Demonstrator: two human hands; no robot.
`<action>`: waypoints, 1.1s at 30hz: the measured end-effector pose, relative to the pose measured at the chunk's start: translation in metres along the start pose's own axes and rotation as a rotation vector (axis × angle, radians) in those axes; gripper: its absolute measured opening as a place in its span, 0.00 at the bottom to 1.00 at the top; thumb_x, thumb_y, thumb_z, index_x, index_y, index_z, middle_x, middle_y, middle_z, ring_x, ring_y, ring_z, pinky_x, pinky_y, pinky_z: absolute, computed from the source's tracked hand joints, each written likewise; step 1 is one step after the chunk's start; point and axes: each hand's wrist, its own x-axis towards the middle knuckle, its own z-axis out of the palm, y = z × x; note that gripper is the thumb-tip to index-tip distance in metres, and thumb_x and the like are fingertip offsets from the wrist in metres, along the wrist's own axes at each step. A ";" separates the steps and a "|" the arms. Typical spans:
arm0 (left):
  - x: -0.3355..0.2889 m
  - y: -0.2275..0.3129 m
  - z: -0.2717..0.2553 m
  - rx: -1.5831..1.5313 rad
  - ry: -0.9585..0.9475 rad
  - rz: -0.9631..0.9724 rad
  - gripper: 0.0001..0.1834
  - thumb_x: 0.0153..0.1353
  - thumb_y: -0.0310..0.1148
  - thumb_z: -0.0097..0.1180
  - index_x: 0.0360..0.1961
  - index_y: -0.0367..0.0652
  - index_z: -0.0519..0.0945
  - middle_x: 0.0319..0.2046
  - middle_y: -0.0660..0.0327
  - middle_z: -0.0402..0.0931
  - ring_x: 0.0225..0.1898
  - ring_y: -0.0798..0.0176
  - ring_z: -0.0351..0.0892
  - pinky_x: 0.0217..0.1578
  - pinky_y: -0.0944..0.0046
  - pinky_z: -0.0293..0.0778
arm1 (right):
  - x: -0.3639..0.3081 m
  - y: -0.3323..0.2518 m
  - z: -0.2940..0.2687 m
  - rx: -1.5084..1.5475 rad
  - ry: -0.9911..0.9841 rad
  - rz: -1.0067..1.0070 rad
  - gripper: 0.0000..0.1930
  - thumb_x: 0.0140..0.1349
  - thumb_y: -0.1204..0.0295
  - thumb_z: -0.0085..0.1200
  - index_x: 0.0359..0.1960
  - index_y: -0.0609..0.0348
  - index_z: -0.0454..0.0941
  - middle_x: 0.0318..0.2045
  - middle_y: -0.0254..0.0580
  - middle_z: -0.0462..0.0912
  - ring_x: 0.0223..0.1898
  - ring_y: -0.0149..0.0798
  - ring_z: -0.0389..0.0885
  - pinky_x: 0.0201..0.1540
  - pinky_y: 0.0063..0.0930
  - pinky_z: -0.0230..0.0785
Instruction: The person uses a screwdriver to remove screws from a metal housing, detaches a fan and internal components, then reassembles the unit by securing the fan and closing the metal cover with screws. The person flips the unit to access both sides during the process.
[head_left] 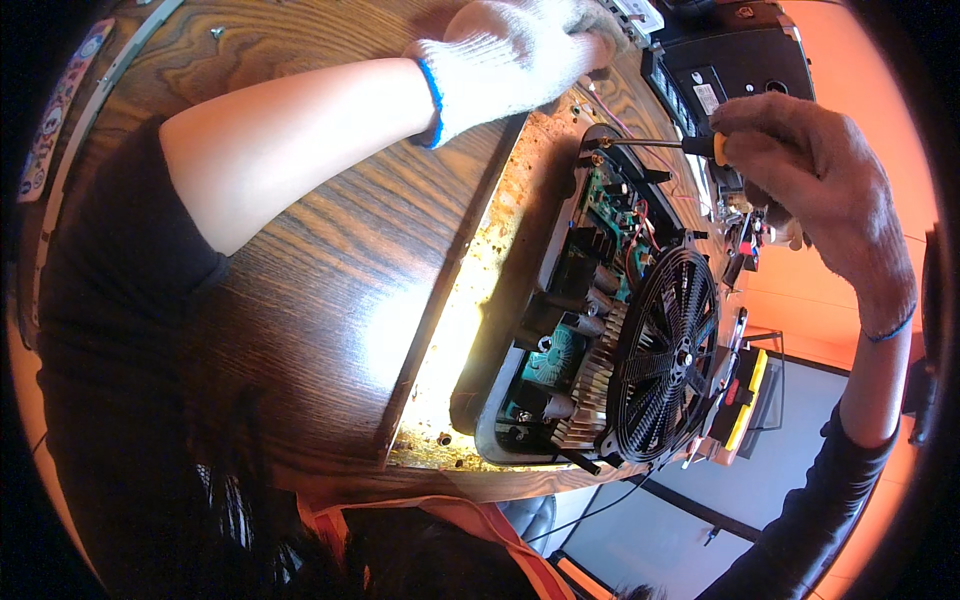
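Observation:
My right hand (820, 185), in a knit glove, grips a screwdriver (697, 148) with a yellow and black handle. The metal shaft points left, and its tip meets a screw post at the far corner of an opened appliance housing (487, 435). Inside the housing sit a green circuit board (548, 365), a finned heat sink (585, 400) and a black fan (665, 355). My left hand (515, 65), gloved in white with a blue cuff, reaches beyond the housing's far end. Its fingers are curled; what they hold, if anything, is hidden.
A rust-stained metal panel (440, 375) lies along the housing on the wooden table (330, 260). Black equipment (740, 65) stands at the far right. Small tools and parts (745, 235) crowd the right side, with a yellow and black object (742, 400) nearer. One loose screw (217, 33) lies far left.

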 end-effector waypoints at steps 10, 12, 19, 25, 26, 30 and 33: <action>-0.018 0.006 0.018 0.155 -0.285 0.382 0.16 0.68 0.37 0.60 0.53 0.42 0.84 0.48 0.51 0.84 0.48 0.51 0.85 0.53 0.55 0.78 | 0.000 -0.020 0.000 -0.144 0.060 -0.591 0.13 0.64 0.82 0.59 0.51 0.62 0.82 0.43 0.40 0.81 0.45 0.37 0.85 0.51 0.29 0.80; -0.016 0.005 0.022 0.156 -0.317 0.383 0.15 0.68 0.37 0.60 0.52 0.42 0.84 0.47 0.51 0.84 0.49 0.52 0.85 0.52 0.55 0.78 | 0.005 -0.020 0.005 -0.016 0.118 -0.577 0.11 0.67 0.79 0.59 0.50 0.61 0.82 0.41 0.40 0.81 0.44 0.36 0.85 0.50 0.28 0.79; -0.017 0.003 0.024 0.012 -0.321 0.337 0.16 0.68 0.32 0.62 0.55 0.40 0.82 0.43 0.54 0.86 0.48 0.56 0.86 0.54 0.60 0.79 | 0.001 -0.024 0.000 0.010 0.098 0.173 0.15 0.75 0.61 0.55 0.52 0.59 0.82 0.33 0.37 0.82 0.32 0.24 0.78 0.32 0.19 0.69; -0.013 0.000 0.007 -0.192 -0.216 0.053 0.18 0.70 0.33 0.55 0.59 0.42 0.81 0.47 0.54 0.86 0.50 0.60 0.85 0.54 0.63 0.78 | 0.007 0.015 0.004 0.059 0.259 -0.488 0.15 0.75 0.63 0.54 0.56 0.55 0.81 0.45 0.41 0.85 0.43 0.28 0.85 0.32 0.17 0.73; -0.015 0.001 -0.001 -0.172 -0.224 0.010 0.18 0.71 0.35 0.54 0.58 0.42 0.82 0.46 0.54 0.86 0.50 0.58 0.85 0.53 0.62 0.79 | 0.008 0.022 0.005 0.058 0.272 -0.526 0.16 0.75 0.62 0.54 0.57 0.54 0.81 0.47 0.42 0.86 0.45 0.29 0.86 0.32 0.17 0.75; -0.010 -0.004 0.006 -0.106 -0.242 0.263 0.18 0.70 0.32 0.54 0.58 0.40 0.82 0.45 0.53 0.86 0.47 0.60 0.85 0.51 0.62 0.79 | 0.003 0.035 0.003 0.038 0.267 -0.240 0.17 0.75 0.60 0.54 0.60 0.50 0.81 0.51 0.42 0.86 0.44 0.32 0.89 0.27 0.15 0.75; -0.007 0.002 0.005 0.025 -0.549 -0.119 0.19 0.67 0.31 0.54 0.59 0.41 0.82 0.45 0.53 0.85 0.49 0.60 0.84 0.55 0.59 0.78 | 0.002 0.035 0.007 0.019 0.326 -0.151 0.18 0.75 0.58 0.54 0.61 0.49 0.80 0.51 0.41 0.86 0.38 0.31 0.90 0.22 0.13 0.72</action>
